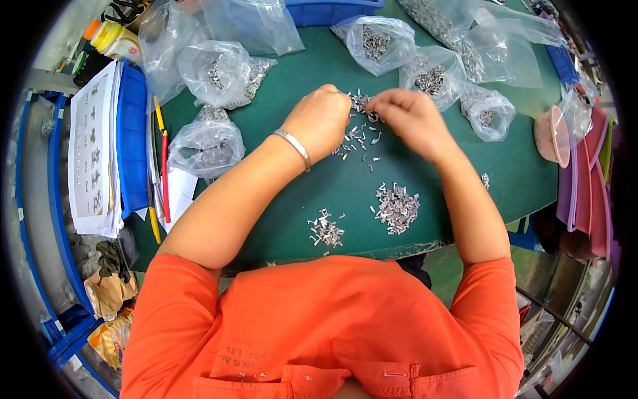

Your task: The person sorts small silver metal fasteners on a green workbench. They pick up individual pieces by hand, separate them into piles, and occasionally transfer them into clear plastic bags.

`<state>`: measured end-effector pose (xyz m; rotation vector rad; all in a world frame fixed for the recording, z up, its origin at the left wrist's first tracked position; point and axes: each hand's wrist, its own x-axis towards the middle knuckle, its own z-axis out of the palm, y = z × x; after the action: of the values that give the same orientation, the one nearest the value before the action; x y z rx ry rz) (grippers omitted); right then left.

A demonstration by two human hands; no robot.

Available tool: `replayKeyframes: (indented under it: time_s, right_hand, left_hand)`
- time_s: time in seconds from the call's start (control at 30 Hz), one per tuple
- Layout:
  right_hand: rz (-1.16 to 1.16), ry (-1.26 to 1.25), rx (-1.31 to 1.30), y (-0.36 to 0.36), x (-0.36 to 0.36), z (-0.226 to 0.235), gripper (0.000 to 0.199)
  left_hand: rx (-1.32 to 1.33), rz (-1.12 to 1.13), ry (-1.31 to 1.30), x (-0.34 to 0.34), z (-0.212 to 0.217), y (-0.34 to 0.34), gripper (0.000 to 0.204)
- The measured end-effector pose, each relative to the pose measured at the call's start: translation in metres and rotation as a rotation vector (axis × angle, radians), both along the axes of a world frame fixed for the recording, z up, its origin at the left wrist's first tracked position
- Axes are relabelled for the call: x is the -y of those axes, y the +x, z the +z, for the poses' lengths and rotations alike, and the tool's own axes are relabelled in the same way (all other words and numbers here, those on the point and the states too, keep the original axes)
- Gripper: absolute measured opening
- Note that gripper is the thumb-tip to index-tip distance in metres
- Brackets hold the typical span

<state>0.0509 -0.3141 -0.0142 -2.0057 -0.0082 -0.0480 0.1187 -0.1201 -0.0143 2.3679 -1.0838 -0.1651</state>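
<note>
My left hand (320, 120), with a silver bangle on its wrist, is curled closed over the left edge of a spread of small grey metal parts (359, 136). Whatever its fingers hold is hidden. Across the same spread, my right hand (411, 121) has its thumb and fingertips pinched together at the far end of the parts. What sits in that pinch is too small to make out. Closer to me lie two heaps of similar bits, a larger pile (397, 209) on the right and a smaller pile (325, 229) on the left.
Clear plastic bags of metal parts (376, 45) stand along the far side of the green table (279, 206). At left are a blue bin (133, 139), papers (93, 153) and a red pen (165, 176). A pink cup (551, 136) stands at the right edge.
</note>
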Motion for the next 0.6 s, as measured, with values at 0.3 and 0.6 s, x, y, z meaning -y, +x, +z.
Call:
replayKeyframes:
  time_s: [0.3, 0.6]
  right_hand:
    - [0.157, -0.625, 0.094, 0.002, -0.036, 0.009, 0.032]
    - [0.167, -0.619, 0.270, 0.000, -0.030, 0.002, 0.028]
  left_hand:
    - [-1.080, 0.341, -0.670, -0.037, 0.012, 0.002, 0.011]
    - [-1.310, 0.524, -1.084, -0.054, 0.014, 0.000, 0.011]
